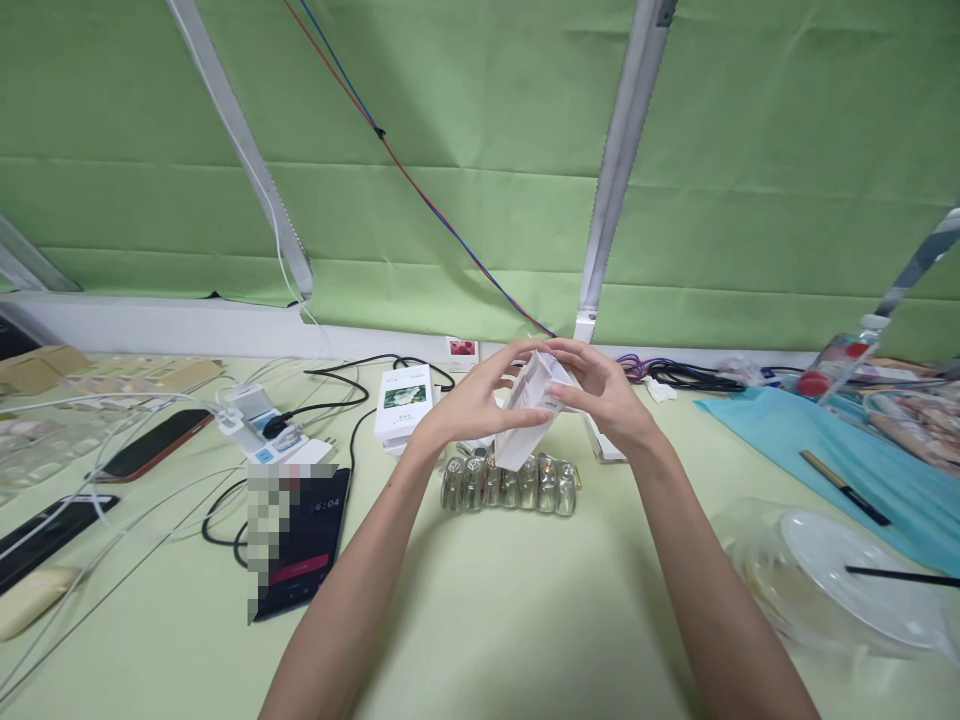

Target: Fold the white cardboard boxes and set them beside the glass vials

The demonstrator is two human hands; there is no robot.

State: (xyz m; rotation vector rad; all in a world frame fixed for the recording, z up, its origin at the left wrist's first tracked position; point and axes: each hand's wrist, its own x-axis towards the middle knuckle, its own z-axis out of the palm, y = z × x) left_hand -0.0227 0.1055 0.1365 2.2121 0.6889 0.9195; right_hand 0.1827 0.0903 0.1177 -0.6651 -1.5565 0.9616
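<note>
Both hands hold a small white cardboard box [525, 415], tilted, above the table. My left hand [487, 395] grips its left side, thumb across the near face. On the far right end, the fingers of my right hand [589, 385] close around the box near its open-looking flap. Just below it stands a row of several small clear glass bottles [510, 485], partly covered by the box. A white box with a flower picture [405, 400] lies left of my left hand. Beside my right wrist is another white box [604, 440], partly hidden.
A tablet [311, 540], a power strip [262, 425], a phone [154, 445] and many cables cover the left. Rightward are a blue cloth [780, 440] with a cutter, a plastic cup with a lid [855, 575] and a bottle [844, 355]. Green curtain [450, 230] hangs behind.
</note>
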